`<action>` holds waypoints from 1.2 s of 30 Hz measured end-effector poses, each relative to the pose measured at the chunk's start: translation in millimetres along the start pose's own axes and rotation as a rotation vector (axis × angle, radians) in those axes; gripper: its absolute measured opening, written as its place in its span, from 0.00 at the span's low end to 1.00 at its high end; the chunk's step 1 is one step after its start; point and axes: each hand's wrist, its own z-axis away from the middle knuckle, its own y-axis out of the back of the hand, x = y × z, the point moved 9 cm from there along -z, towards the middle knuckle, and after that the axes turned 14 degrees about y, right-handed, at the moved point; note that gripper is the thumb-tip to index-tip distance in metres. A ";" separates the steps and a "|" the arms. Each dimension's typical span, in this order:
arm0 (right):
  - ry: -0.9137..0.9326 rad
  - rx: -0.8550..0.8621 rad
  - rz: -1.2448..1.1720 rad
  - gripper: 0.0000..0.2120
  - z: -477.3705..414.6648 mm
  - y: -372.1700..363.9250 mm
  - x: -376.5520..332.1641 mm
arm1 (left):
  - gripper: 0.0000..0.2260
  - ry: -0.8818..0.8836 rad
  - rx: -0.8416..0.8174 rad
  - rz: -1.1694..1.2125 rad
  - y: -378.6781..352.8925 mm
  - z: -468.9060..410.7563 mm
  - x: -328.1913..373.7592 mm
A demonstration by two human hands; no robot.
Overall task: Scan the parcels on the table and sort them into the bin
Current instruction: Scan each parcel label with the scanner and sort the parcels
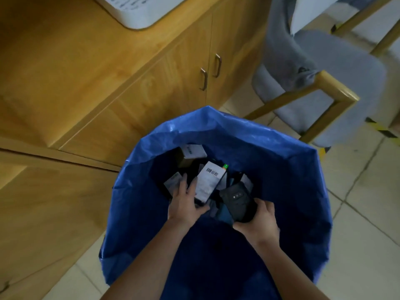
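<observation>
A bin lined with a blue bag [249, 135] stands on the floor below me, and both my arms reach into it. My left hand [184, 202] holds the lower end of a dark parcel with a white barcode label [208, 180] over the pile inside. My right hand [259, 217] grips a black handheld scanner [237, 202] just to the right of that parcel. Several other labelled parcels [192, 151] lie deeper in the bin.
A wooden cabinet with two metal door handles [210, 70] stands behind and to the left of the bin. A white tray [138, 11] sits on its top. A grey cushioned chair with a wooden frame [320, 83] stands at the right on the tiled floor.
</observation>
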 end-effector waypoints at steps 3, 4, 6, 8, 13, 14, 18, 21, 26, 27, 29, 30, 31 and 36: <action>0.000 -0.044 0.001 0.37 7.4 -4.1 6.5 | 0.39 0.010 -0.036 -0.076 -8.1 6.9 -4.0; 0.000 -0.050 -0.004 0.38 12.6 -2.1 6.4 | 0.37 0.024 -0.040 -0.086 -6.8 13.0 -6.7; 0.001 -0.058 -0.014 0.39 24.8 6.4 2.1 | 0.33 0.032 -0.055 -0.109 0.5 28.8 -9.5; 0.011 -0.065 -0.010 0.41 38.0 19.6 -6.0 | 0.29 0.003 -0.051 -0.135 13.1 46.2 -7.7; 0.068 -0.041 -0.013 0.40 73.5 68.2 -30.3 | 0.19 -0.072 -0.009 -0.142 63.1 95.3 14.4; 0.083 -0.031 -0.016 0.40 81.8 79.3 -35.5 | 0.18 -0.090 0.005 -0.142 74.7 105.5 21.5; 0.130 -0.004 -0.039 0.46 114.9 119.8 -43.2 | 0.16 -0.140 0.023 -0.111 112.3 152.5 50.0; 0.170 -0.018 -0.037 0.47 138.3 152.4 -42.3 | 0.16 -0.181 0.020 -0.066 133.6 192.8 73.8; 0.230 0.024 -0.030 0.40 185.2 216.0 -32.0 | 0.11 -0.271 0.070 0.040 166.2 270.8 118.3; 0.234 0.034 -0.040 0.40 194.7 226.0 -27.3 | 0.09 -0.283 0.082 0.057 169.8 285.0 126.9; 0.247 0.068 -0.046 0.39 212.3 246.7 -15.3 | 0.04 -0.306 0.117 0.046 176.4 309.9 146.6; 0.254 0.087 -0.040 0.38 221.9 257.8 -9.0 | 0.04 -0.312 0.135 0.023 178.1 320.4 156.9; 0.260 0.111 -0.034 0.38 230.6 269.1 -2.0 | 0.07 -0.319 0.147 0.007 178.4 328.8 166.9; 0.209 0.209 -0.069 0.43 272.7 317.1 44.6 | 0.15 -0.443 0.111 -0.070 172.5 362.6 230.2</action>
